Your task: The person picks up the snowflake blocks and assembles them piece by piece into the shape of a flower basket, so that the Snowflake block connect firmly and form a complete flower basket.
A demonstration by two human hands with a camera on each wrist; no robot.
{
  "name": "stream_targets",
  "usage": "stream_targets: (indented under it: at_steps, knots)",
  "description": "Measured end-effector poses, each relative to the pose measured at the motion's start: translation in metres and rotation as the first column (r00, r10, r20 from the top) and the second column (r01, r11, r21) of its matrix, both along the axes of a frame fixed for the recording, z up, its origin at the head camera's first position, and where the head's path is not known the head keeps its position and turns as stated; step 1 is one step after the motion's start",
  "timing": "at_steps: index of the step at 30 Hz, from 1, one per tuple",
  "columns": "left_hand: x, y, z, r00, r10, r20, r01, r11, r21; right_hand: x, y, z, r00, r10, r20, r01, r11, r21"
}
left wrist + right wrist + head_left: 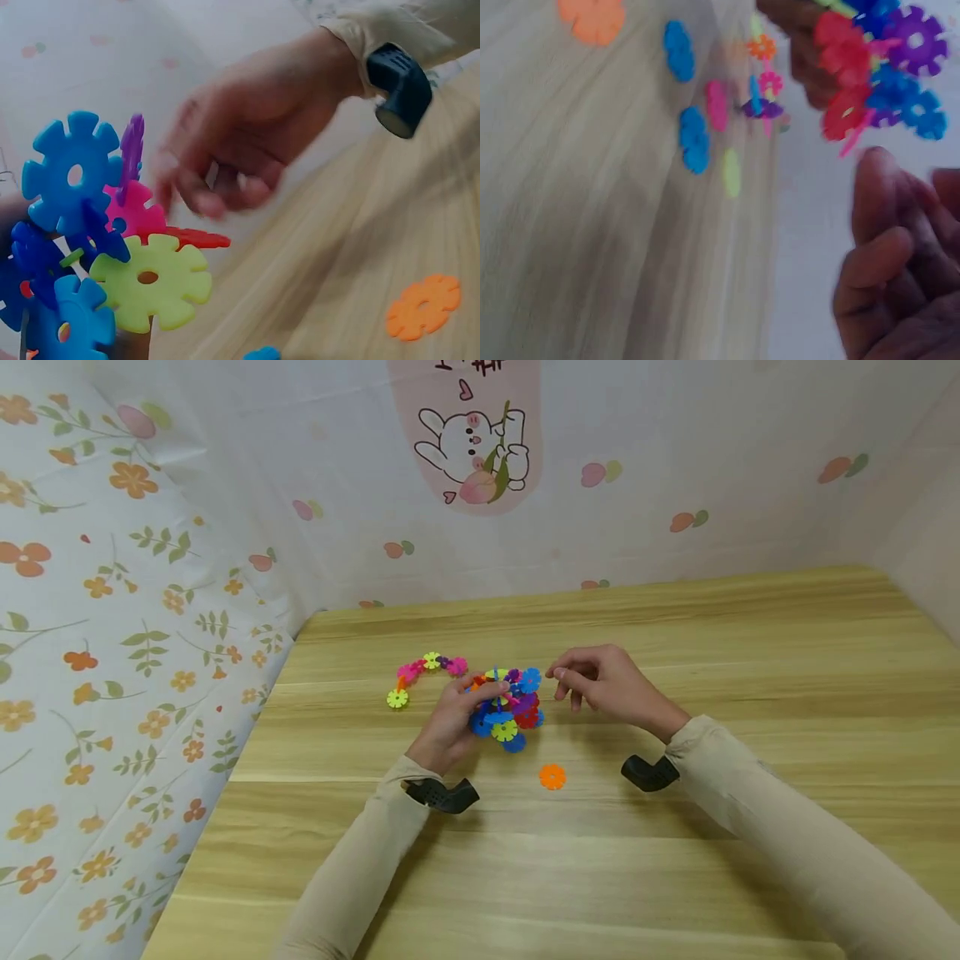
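Note:
My left hand (447, 722) grips a cluster of interlocked plastic snowflake discs (504, 731) in blue, yellow, red, purple and pink, held up over the table. The thumb lies across its top. To the right of the cluster is my right hand (611, 685), fingers loosely bent and nothing between them. In the left wrist view a light blue disc (73, 172) and a yellow disc (150, 283) stick out of the cluster. The right wrist view has the right fingertips (877, 169) just short of a thin pink disc (857, 133) on its edge.
One loose orange disc (552, 777) lies on the wooden table (600, 877) in front of the hands. A curved chain of joined discs (431, 661) lies behind the left hand. Several loose discs, among them a blue one (694, 140), show in the right wrist view.

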State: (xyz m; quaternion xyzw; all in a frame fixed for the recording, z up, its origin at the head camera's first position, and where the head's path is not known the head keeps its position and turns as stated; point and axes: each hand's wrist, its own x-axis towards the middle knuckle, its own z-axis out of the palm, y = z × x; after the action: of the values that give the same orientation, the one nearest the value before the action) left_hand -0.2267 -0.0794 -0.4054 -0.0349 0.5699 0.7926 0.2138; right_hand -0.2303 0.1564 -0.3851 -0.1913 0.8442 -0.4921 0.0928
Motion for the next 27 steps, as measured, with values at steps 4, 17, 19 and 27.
stream_targets:
  at_steps: [4,17,19,27]
  knots:
    - [-0.002,-0.006,0.003,1.0,-0.006,-0.018,0.006,1.0,0.018,-0.009,-0.013,-0.014,0.989,0.121,-0.09,-0.098,0.97,0.223]
    - [-0.009,-0.017,0.011,0.989,-0.125,-0.074,0.122,0.992,-0.038,-0.015,-0.044,-0.025,0.962,0.21,-0.175,-0.093,0.854,0.512]
    - [-0.009,-0.018,0.011,0.988,-0.138,-0.068,0.135,0.99,-0.047,-0.017,-0.041,-0.025,0.968,0.198,-0.155,-0.097,0.863,0.496]
    - [-0.008,-0.02,0.01,0.978,-0.206,-0.024,0.204,0.977,-0.058,-0.015,-0.02,-0.024,0.966,0.187,-0.178,-0.108,0.918,0.381]
